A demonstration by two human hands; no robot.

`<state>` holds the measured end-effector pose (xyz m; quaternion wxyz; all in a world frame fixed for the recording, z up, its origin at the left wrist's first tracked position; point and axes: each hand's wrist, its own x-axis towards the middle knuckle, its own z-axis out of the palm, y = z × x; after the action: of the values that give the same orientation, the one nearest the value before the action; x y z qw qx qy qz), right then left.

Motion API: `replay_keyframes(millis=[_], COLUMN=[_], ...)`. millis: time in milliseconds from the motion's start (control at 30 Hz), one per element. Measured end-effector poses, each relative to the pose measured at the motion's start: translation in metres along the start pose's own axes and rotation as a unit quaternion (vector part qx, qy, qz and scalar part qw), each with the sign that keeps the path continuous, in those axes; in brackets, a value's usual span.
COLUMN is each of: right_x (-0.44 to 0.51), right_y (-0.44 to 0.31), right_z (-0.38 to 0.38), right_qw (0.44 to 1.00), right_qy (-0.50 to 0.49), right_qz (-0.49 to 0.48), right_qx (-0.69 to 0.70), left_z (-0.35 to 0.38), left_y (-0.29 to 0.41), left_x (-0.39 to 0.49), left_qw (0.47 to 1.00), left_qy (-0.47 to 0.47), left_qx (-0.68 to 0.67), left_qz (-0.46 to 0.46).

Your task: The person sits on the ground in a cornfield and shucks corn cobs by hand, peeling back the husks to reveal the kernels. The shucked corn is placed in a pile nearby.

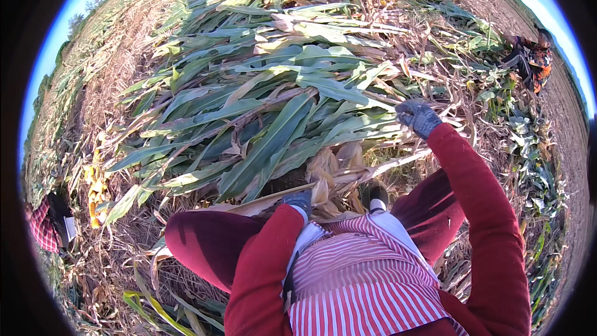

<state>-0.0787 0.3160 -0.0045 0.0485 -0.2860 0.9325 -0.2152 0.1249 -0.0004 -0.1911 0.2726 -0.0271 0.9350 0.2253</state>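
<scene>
My left hand (298,199), in a grey glove, is closed around a dry corn stalk (373,172) low in front of my lap. Pale dry husks (322,168) hang from the stalk beside my fingers, and any ear inside them is hidden. Out to the right, my right hand (417,116) is raised, also gloved, with its fingers curled. It is over the right end of a heap of cut corn stalks (261,107) with long green leaves. Whether those fingers hold a leaf or stalk end cannot be made out.
Yellow corn ears (95,191) lie piled on the straw at left. A person in a plaid shirt (44,226) is at the far left, another in dark and orange clothing (531,60) at the upper right. My shoe (378,193) stands by the heap. More stalks (527,158) lie along the right.
</scene>
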Motion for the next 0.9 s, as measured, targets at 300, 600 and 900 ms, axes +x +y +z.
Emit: replay_keyframes(millis=[300, 600, 900], right_x=[0.047, 0.073, 0.093], right_y=[-0.002, 0.049, 0.07], right_z=[0.161, 0.208, 0.21], right_qw=[0.97, 0.972, 0.91], right_qy=[-0.217, -0.18, -0.367], right_qz=[0.068, 0.05, -0.036], right_qx=[-0.086, -0.142, -0.191], left_z=[0.009, 0.025, -0.025], left_y=[0.001, 0.001, 0.03], left_x=[-0.004, -0.001, -0.008], left_qw=[0.997, 0.995, 0.996], left_qy=[-0.047, -0.042, -0.037], left_qx=[0.03, 0.058, -0.039], left_qz=[-0.048, -0.07, -0.066])
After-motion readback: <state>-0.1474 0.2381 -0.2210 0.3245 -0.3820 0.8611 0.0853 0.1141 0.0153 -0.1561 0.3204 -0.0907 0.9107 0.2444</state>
